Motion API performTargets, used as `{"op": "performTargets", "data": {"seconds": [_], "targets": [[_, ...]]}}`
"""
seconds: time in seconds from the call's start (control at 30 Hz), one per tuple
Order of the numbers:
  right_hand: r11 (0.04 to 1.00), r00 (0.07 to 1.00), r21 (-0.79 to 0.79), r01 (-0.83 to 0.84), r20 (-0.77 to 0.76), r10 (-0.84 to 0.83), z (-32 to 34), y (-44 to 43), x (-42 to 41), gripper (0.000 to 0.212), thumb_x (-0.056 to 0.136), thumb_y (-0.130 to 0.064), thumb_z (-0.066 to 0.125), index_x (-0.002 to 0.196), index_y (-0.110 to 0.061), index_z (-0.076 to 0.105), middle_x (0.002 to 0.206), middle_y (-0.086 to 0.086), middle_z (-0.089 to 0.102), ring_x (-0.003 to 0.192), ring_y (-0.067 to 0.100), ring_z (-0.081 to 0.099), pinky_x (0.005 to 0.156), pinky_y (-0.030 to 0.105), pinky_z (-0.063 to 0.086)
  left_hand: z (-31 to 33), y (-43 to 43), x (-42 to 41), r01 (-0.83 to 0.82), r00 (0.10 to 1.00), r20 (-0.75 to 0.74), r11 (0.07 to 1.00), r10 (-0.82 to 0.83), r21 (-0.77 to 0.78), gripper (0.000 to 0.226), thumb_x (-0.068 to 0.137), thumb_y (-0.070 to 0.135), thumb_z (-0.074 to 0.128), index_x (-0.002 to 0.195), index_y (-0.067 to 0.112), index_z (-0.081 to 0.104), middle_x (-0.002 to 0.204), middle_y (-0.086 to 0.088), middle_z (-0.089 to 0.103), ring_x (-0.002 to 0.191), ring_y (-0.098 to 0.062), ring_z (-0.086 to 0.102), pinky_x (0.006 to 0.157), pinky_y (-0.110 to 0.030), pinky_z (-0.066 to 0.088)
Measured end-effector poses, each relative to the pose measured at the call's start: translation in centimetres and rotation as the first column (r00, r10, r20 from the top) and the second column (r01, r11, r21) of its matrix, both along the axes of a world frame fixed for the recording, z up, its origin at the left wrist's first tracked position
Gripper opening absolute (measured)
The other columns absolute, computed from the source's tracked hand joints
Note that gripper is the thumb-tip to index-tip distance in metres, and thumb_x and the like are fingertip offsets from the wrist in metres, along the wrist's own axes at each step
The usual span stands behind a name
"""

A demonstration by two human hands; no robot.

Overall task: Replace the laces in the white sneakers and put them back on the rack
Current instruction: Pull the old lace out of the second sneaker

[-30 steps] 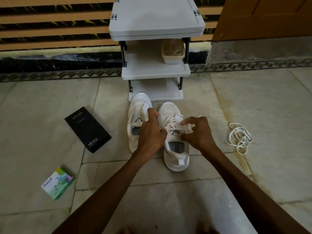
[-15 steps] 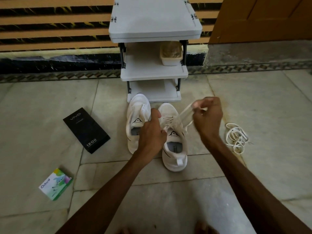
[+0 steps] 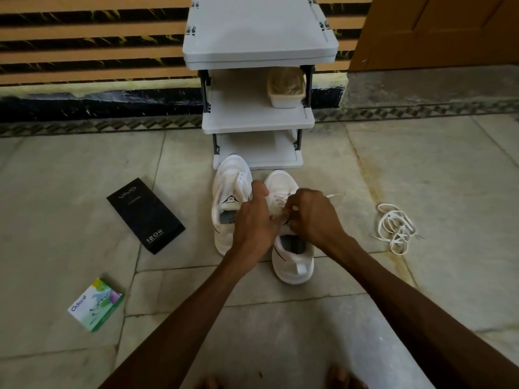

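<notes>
Pale stone floor tiles [image 3: 421, 169] fill most of the view, seen from above by a person seated on the ground. Behind runs a wall [image 3: 84, 46] of tan and black stripes, with a wooden door [image 3: 435, 29] at the far right. A grey three-shelf rack [image 3: 258, 32] stands against the wall at centre.

Two bare forearms reach forward from the bottom edge. In front of the rack sit two white sneakers side by side, toes towards it: the left sneaker [image 3: 229, 189] almost touches the lowest shelf, and the right sneaker [image 3: 292, 265] is slightly nearer the person.

The left hand [image 3: 252, 220] grips the right sneaker at its lacing, fingers curled down, thumb raised. The right hand [image 3: 314, 217], touching it, pinches the lace [image 3: 280, 198] threaded through that shoe; a lace end pokes out past its knuckles.

A black box [image 3: 146, 216] lies well left of the shoes. A loose lace [image 3: 396, 231] sits tangled on the floor to the right. A small green and white box [image 3: 95, 304] lies at lower left. A cream tub [image 3: 286, 88] rests on the rack's middle shelf.
</notes>
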State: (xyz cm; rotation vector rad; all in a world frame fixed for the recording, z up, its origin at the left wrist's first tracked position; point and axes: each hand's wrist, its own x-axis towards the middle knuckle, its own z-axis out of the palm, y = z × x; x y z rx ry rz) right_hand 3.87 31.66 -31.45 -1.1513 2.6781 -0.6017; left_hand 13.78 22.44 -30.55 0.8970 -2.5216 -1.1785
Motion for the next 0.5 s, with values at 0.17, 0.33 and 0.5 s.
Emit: {"op": "performTargets", "data": {"seconds": [0.17,0.33,0.5], "targets": [[0.652,0.784,-0.457,0.605,0.486,-0.386,1.4,1.5,-2.3,0.018,0.084,-0.005,0.067,0.075,-0.02,0.072,0.06,-0.008,0.059,0.054,0.001,0.051,0.057,0.021,0.049,-0.6,0.0,-0.1,0.02,0.999,0.027,0.997,-0.018,-0.08,0.037,0.084,0.006,0.064,0.113,0.018,0.044,0.089,-0.008,0.067,0.083,-0.024,0.065,0.066,-0.034,0.052],[0.6,0.681,-0.411,0.686,0.653,-0.332,0.8,1.2,-1.1,0.019,0.095,-0.014,0.056,0.079,-0.017,0.066,0.068,-0.001,0.06,0.069,0.016,0.059,0.061,0.033,0.051,-1.0,0.1,-0.6,0.029,0.996,0.082,0.995,-0.021,-0.092,0.03,0.087,0.011,0.063,0.118,0.013,0.061,0.102,-0.007,0.07,0.094,-0.021,0.065,0.073,-0.025,0.047],[0.538,0.411,-0.327,0.777,0.911,-0.04,0.7,0.7,-0.4,0.019,0.095,-0.002,0.038,0.084,-0.008,0.051,0.081,0.009,0.06,0.076,0.022,0.064,0.078,0.041,0.058,-0.8,-0.2,-0.7,-0.03,0.987,0.154,0.998,0.037,-0.046,0.016,0.079,0.02,0.069,0.082,0.004,0.072,0.074,-0.01,0.07,0.07,-0.02,0.063,0.063,-0.034,0.051]]}}
